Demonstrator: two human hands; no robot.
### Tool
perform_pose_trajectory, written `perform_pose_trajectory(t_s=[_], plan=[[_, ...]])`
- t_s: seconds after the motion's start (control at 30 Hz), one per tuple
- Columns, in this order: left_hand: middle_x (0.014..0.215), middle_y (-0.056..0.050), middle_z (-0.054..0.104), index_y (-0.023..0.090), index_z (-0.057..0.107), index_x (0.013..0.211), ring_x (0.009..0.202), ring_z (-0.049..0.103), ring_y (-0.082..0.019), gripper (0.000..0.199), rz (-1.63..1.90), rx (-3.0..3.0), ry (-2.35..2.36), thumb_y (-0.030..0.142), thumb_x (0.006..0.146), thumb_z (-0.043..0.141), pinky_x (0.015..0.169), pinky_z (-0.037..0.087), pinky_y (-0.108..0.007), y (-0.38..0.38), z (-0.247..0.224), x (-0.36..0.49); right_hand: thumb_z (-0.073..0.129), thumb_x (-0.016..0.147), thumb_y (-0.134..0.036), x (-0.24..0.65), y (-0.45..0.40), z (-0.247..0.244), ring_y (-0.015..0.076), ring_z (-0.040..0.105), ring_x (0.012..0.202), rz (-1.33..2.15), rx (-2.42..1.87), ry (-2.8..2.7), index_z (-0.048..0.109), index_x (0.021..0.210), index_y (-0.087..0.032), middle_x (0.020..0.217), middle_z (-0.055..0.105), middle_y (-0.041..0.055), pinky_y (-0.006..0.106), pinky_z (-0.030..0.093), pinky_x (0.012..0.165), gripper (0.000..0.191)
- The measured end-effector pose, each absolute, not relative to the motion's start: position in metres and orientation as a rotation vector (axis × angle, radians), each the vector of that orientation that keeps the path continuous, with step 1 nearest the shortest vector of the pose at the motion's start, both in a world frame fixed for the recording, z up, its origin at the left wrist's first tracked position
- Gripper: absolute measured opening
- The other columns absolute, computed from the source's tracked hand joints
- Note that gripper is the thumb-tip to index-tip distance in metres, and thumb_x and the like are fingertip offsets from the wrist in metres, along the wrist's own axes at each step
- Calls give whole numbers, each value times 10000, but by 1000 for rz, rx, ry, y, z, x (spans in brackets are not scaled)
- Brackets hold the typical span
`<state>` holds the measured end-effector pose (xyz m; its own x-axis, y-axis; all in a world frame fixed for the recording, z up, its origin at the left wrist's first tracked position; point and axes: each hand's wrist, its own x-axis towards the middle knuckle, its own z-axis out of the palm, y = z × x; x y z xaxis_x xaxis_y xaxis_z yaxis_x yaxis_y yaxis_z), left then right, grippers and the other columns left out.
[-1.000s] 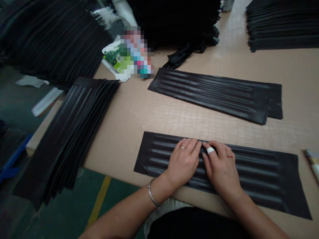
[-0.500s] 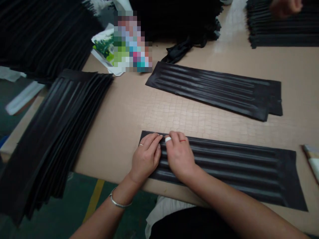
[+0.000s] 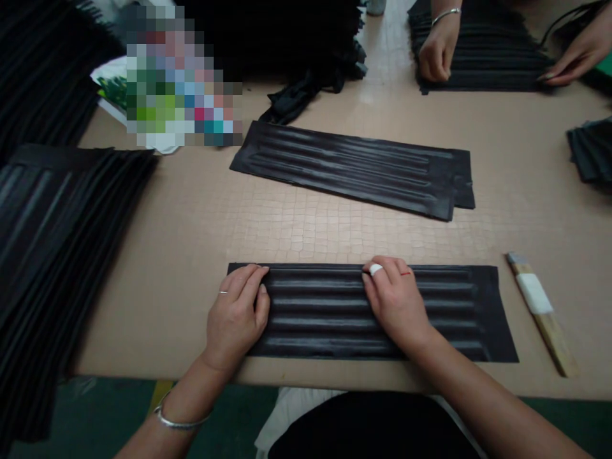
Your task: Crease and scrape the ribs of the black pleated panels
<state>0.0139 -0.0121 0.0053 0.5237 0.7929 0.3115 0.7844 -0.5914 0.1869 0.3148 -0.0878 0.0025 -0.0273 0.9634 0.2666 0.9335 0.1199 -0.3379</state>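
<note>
A dark ribbed panel [image 3: 315, 312] lies flat along the table's near edge, its ridges running left to right. My left hand [image 3: 239, 309] rests on its left end, fingers bent and pressed together at the top edge. Farther right along the same edge is my right hand [image 3: 394, 296], with thumb and fingers pinched on the border and white tape round one finger. Both hands cover parts of the panel. Behind it lie overlapping dark ribbed panels [image 3: 344, 166].
Fanned dark panels [image 3: 52, 210] hang over the table's left side. A wooden tool with white wrap [image 3: 535, 296] lies at the right. Another person's hands [image 3: 437, 54] touch a dark pleated stack [image 3: 492, 57] at the back right.
My right hand has slid right along the top edge, away from my left hand. The view has shifted right, and the panel now lies straighter. The other person's two hands now show on their stack.
</note>
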Motion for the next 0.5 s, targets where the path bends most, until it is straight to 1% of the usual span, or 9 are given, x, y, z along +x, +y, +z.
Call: perform_pose_trajectory(t_s=[0.13,0.27,0.33,0.4,0.43,0.5], plan=[[1245,-142,658,176,581,1343,1175,632,-314,388,554,2760,1417,147,960,527,1053,541,-513,-11,6,9,549,1025,-232,396,-124,-4,267,580,1040,-30,-1879,-1957,626,1081,-165,1104,666,125,427,489,925,117],[1249,-145,660,165,590,1335,1190,625,-318,385,509,2787,1472,129,959,518,1044,546,-505,-13,8,10,508,1035,-339,458,-159,-12,299,606,1051,-141,-1978,-1910,618,1078,-164,1101,654,155,456,504,938,211],[1257,-149,658,149,601,1322,1203,614,-317,377,473,2774,1492,113,961,502,1054,540,-503,-19,12,23,481,1033,-367,464,-166,-14,326,608,1052,-204,-2023,-1886,623,1082,-149,1110,648,180,472,508,923,265],[1261,-151,654,134,612,1307,1207,601,-306,370,442,2745,1449,95,964,479,1068,531,-490,-29,17,50,465,1027,-370,449,-164,-15,351,602,1032,-272,-2076,-1863,636,1089,-140,1129,647,195,494,501,893,292],[1261,-150,653,127,614,1303,1202,597,-295,373,433,2739,1389,85,964,466,1063,533,-467,-34,20,68,461,1023,-365,435,-159,-15,358,598,1016,-288,-2091,-1857,643,1100,-143,1140,649,194,501,494,873,298],[1248,-138,653,129,617,1291,1177,596,-268,342,407,2754,1217,121,991,455,1052,527,-437,-43,24,106,457,1021,-355,402,-146,-14,356,596,996,-261,-2069,-1870,650,1133,-161,1164,655,178,497,479,834,296]])
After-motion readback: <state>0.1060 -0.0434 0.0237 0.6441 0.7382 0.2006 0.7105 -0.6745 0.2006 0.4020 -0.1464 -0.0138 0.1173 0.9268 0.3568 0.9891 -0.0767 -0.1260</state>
